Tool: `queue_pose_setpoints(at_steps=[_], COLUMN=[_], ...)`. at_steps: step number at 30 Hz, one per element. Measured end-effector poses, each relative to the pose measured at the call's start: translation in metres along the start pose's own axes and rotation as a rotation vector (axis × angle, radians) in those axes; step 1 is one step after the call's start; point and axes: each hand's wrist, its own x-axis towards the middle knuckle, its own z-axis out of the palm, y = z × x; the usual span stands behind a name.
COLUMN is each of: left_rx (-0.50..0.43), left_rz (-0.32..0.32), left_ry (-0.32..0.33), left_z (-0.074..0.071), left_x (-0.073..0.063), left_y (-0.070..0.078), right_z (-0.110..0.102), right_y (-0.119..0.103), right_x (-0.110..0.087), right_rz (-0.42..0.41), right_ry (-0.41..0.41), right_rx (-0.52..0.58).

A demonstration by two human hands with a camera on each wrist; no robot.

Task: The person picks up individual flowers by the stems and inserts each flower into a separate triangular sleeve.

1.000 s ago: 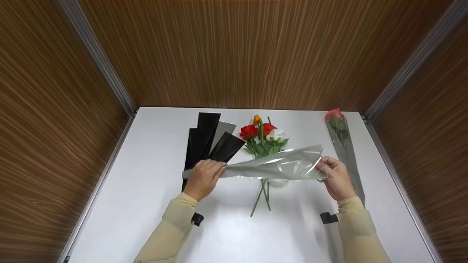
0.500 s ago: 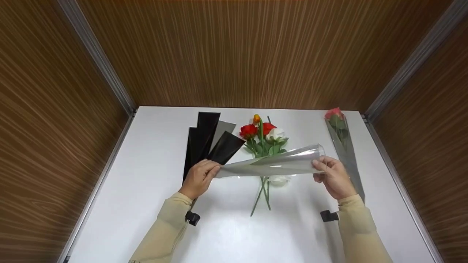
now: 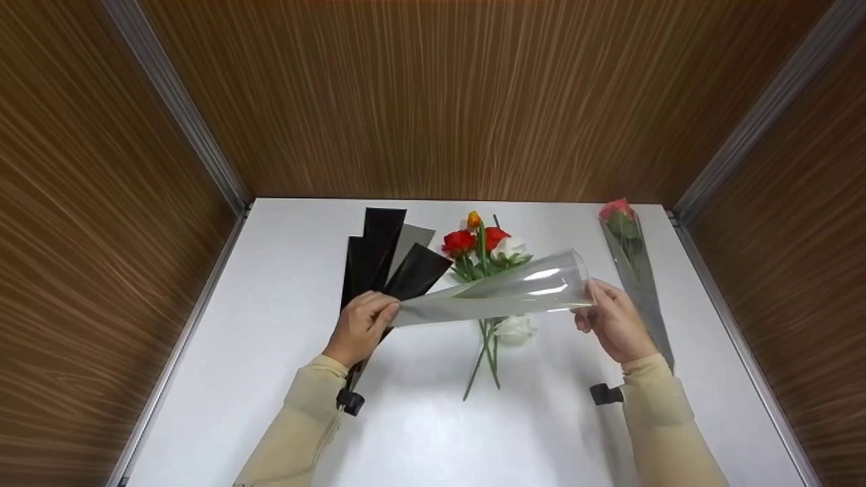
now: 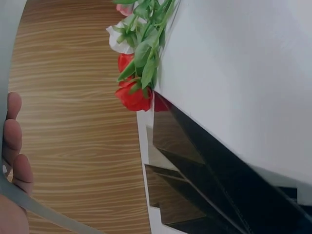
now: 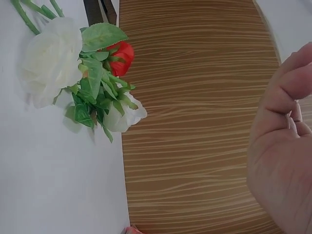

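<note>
A translucent grey flower sleeve is held raised across the stems in the head view, its wide mouth to the right. My left hand grips its narrow end. At the wide end my right hand pinches the rim between thumb and fingers. Behind and below the sleeve lie red roses, an orange bud and a white rose, partly covered by it. Another white rose lies nearer me, beside the crossed stems. In the left wrist view, fingers curl against the grey sleeve.
Several black sleeves are fanned out at the left of the white table, with a grey one among them. A pink rose in a grey sleeve lies at the right. Wood-grain panels enclose the table.
My left hand has shifted left to the sleeve's narrow tip. The sleeve has gone from crumpled to smooth, and its mouth now stands wider and rounder, tilted up at the right.
</note>
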Motion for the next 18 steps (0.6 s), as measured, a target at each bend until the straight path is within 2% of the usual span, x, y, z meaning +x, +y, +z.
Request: queue_pose_setpoints(at_steps=[3,6,11,18], left_rx=[0.018,0.035,0.061,0.095], left_rz=[0.012,-0.002,-0.048,-0.068], left_ry=[0.013,0.029,0.051,0.083], left_z=[-0.003,-0.005,-0.007,-0.009], left_x=[0.0,-0.002,-0.004,0.0], left_y=[-0.002,-0.005,-0.01,-0.02], right_z=[-0.001,-0.004,-0.006,0.001], right_y=[0.002,0.01,0.028,0.047], right_x=[0.003,0.006,0.012,0.029], right_rz=[0.003,0.024,0.113,0.205], right_ry=[-0.003,0.022,0.064,0.07], right_rx=[0.038,-0.009,-0.22,-0.466])
